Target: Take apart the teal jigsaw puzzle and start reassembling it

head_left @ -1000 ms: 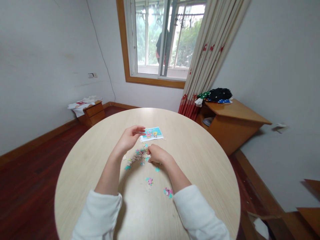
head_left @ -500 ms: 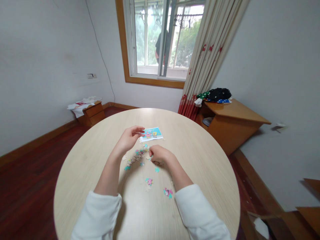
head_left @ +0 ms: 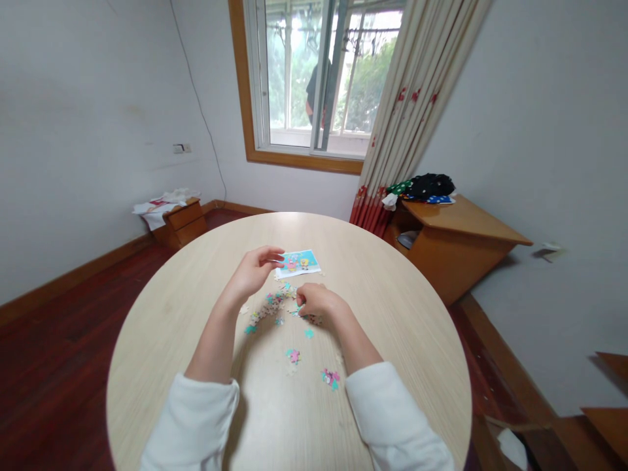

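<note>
A heap of small colourful puzzle pieces (head_left: 271, 307) lies in the middle of a round pale wooden table (head_left: 402, 314). My right hand (head_left: 318, 301) rests at the heap's right side, fingers curled in a pinch on a small piece. My left hand (head_left: 255, 269) hovers above the heap's far left, thumb and fingers pinched together near a blue picture card (head_left: 297, 262); what it holds is too small to make out. Loose pieces (head_left: 293, 355) and a second small cluster (head_left: 330, 377) lie closer to me.
A wooden cabinet (head_left: 451, 245) with piled clothes stands at the right beside a curtain (head_left: 417, 104). A low wooden box (head_left: 182, 221) with cloth sits at the left wall. A window (head_left: 318, 75) is behind the table, with a person outside it.
My right hand has shifted a little to the right and away from me along the heap's edge. My left hand has stayed almost still.
</note>
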Demonstrator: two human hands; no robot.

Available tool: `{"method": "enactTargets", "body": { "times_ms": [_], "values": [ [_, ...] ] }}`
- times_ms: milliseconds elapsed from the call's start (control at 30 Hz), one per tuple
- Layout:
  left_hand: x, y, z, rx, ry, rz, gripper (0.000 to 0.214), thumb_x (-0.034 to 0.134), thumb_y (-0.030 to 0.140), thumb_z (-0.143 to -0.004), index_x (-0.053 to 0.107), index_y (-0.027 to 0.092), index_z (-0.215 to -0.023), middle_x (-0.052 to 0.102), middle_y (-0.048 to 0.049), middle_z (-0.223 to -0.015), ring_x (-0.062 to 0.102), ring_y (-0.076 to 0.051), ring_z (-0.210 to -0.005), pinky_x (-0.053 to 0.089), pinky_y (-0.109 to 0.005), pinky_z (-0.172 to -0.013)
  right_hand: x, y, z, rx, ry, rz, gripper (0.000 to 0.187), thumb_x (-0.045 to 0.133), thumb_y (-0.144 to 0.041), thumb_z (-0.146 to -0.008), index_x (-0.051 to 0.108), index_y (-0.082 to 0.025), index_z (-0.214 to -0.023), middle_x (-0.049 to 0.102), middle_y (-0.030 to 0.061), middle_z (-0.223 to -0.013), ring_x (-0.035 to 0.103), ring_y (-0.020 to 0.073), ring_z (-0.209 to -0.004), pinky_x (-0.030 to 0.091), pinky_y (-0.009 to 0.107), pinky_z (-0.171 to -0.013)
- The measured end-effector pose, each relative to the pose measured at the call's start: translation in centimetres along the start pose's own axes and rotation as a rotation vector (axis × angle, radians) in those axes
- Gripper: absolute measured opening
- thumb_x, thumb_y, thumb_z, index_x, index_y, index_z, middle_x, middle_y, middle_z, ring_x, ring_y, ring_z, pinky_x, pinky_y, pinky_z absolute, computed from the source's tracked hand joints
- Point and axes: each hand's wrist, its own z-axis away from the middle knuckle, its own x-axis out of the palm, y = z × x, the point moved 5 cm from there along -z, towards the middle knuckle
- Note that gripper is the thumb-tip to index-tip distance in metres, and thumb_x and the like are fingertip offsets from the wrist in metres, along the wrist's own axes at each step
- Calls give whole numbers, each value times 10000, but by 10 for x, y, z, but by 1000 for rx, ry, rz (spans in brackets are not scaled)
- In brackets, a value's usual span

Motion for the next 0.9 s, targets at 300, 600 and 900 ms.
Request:
{"method": "enactTargets", "body": {
  "times_ms": [300, 600, 900],
  "values": [
    [0, -1, 0, 0, -1, 3, 242, 599, 178, -619, 654, 163, -854, 707, -47, -824, 663, -192, -769, 491, -380, -815, 5, -5, -2, 39, -53, 78, 330, 774, -330, -674, 670, -180, -949, 676, 89, -1087, 609, 221, -1012, 398, 264, -818],
    [0, -2, 0, 2, -12, 0, 248, 611, 184, -615, 654, 167, -859, 710, -46, -822, 657, -191, -772, 496, -382, -815, 2, -14, 1, -23, -47, 35, 218, 749, -216, -669, 672, -175, -870, 701, 76, -999, 622, 203, -934, 398, 253, -761],
    [1, 2, 1, -28, 2, 7, 242, 591, 136, -618, 655, 154, -851, 707, -52, -818, 667, -199, -769, 497, -408, -836, 10, -11, -4, -56, -61, -88, 179, 686, -113, -658, 672, -155, -832, 676, 31, -815, 575, 130, -719, 356, 201, -577]
  ]
}}
